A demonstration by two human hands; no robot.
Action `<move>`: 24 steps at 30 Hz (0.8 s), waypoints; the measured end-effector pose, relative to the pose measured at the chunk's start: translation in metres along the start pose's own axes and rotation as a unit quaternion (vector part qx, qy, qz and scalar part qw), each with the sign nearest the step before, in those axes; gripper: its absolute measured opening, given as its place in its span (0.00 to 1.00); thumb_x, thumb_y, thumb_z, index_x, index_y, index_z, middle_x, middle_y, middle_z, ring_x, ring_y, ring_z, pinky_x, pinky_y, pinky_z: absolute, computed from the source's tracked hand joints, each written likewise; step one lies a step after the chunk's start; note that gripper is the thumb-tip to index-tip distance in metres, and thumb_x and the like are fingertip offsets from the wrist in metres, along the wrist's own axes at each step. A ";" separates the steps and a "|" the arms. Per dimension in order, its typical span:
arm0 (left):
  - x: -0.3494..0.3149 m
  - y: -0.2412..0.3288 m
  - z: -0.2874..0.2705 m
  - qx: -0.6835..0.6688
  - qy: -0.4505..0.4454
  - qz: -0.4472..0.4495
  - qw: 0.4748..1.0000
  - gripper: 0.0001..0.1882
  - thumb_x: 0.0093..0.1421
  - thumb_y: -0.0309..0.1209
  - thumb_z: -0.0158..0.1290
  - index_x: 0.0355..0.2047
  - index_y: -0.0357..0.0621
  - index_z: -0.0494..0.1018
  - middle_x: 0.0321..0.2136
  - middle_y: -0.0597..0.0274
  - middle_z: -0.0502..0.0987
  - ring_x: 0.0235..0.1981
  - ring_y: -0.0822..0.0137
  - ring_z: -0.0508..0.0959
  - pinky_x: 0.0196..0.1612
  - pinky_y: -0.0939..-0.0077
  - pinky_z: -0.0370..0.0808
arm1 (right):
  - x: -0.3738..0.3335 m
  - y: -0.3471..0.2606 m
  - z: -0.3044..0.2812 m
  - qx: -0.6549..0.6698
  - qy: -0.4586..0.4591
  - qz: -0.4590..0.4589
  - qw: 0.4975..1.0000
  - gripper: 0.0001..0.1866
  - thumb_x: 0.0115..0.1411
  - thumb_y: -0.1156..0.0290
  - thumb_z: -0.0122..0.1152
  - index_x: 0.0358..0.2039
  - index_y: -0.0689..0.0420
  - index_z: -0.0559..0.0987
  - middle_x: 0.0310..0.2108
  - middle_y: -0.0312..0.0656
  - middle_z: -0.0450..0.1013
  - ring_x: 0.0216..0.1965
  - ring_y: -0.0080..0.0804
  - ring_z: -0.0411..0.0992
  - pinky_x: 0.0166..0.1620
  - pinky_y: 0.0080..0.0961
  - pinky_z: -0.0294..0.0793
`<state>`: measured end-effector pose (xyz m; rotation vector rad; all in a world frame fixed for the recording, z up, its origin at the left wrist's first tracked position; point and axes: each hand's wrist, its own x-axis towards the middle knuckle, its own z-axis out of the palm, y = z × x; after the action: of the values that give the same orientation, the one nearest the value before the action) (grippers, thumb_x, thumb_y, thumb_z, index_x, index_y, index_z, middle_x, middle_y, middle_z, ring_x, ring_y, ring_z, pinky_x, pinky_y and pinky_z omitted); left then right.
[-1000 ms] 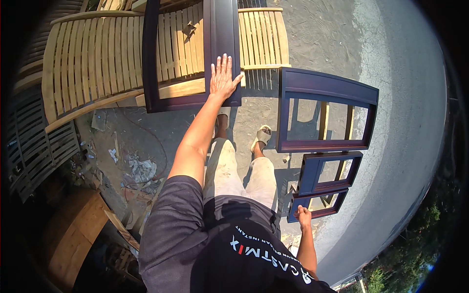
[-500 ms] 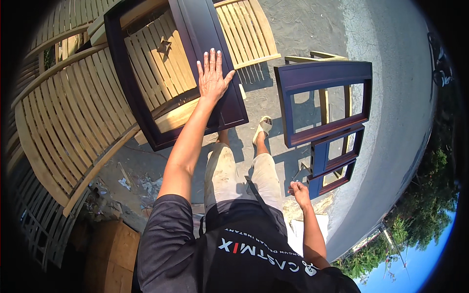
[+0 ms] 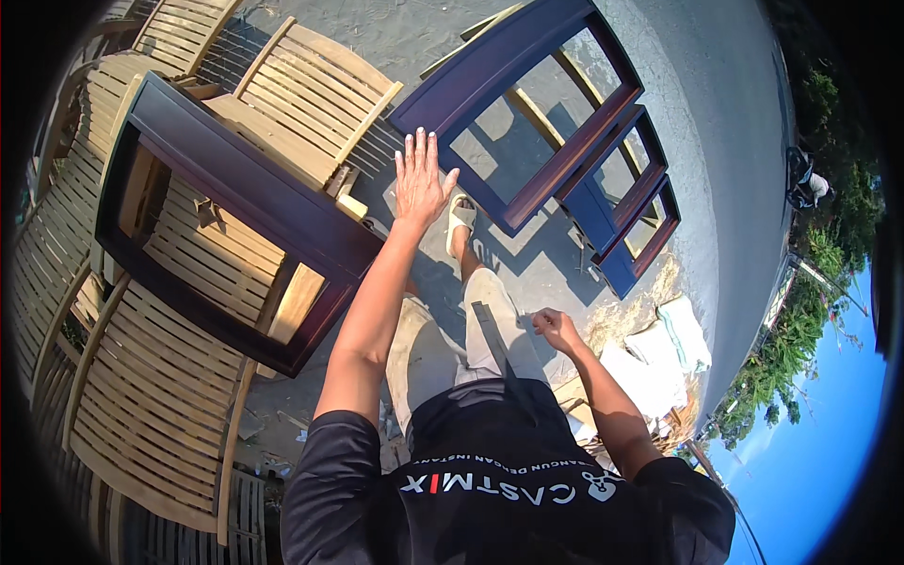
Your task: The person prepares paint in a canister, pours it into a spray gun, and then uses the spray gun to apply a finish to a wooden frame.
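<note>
My left hand [image 3: 424, 185] is open, its fingers stretched out and nothing in them. Its fingertips reach the near left corner of a large dark-stained wooden frame [image 3: 490, 80]; whether they touch it I cannot tell. On my left, another dark-stained frame [image 3: 254, 193] with a rectangular opening lies over pale slatted furniture. My right hand [image 3: 556, 330] hangs low in front of my right thigh, fingers curled closed. Whatever it may hold is hidden. Two smaller dark frames [image 3: 595, 202] stand in line with the large one at right.
Slatted wooden seats [image 3: 325, 85] and a curved slatted piece [image 3: 151, 405] crowd the left side. White sacks [image 3: 645, 367] lie near my right. A paved road [image 3: 725, 188] runs along the right, with a motorbike [image 3: 800, 179] at its far edge. My sandalled foot [image 3: 460, 221] is on the ground ahead.
My left hand has come off the left frame and is now beside the large right frame. The view has turned right, and my right hand has drawn in closer to my thigh.
</note>
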<state>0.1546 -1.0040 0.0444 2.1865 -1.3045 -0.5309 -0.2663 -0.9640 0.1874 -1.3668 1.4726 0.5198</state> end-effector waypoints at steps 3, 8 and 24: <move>0.041 -0.014 0.048 0.084 -0.038 0.004 0.996 0.45 0.71 0.57 0.44 0.76 0.39 0.47 0.77 0.48 0.46 0.77 0.47 0.47 0.76 0.45 0.46 | 0.001 0.018 0.004 0.004 0.028 -0.006 1.000 0.22 0.67 0.52 0.63 0.41 0.62 0.83 0.31 0.44 0.81 0.32 0.27 0.80 0.38 0.30 0.79; 0.080 -0.020 0.081 0.174 -0.032 0.069 0.982 0.43 0.70 0.54 0.46 0.75 0.38 0.50 0.76 0.47 0.49 0.77 0.46 0.49 0.74 0.42 0.49 | 0.001 0.102 0.006 0.114 0.061 0.024 0.991 0.23 0.68 0.51 0.63 0.39 0.63 0.83 0.28 0.42 0.79 0.29 0.26 0.79 0.36 0.29 0.78; 0.094 0.055 0.121 0.203 -0.049 0.072 0.975 0.41 0.71 0.53 0.47 0.75 0.44 0.51 0.73 0.36 0.52 0.72 0.37 0.58 0.71 0.35 0.55 | 0.036 0.136 -0.066 0.168 0.068 0.122 0.976 0.25 0.67 0.46 0.60 0.42 0.59 0.83 0.32 0.52 0.81 0.38 0.49 0.80 0.44 0.42 0.77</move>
<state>0.0905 -1.1387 -0.0209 2.3838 -1.7363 -0.3395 -0.4099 -1.0008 0.1399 -0.9782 1.7624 0.3138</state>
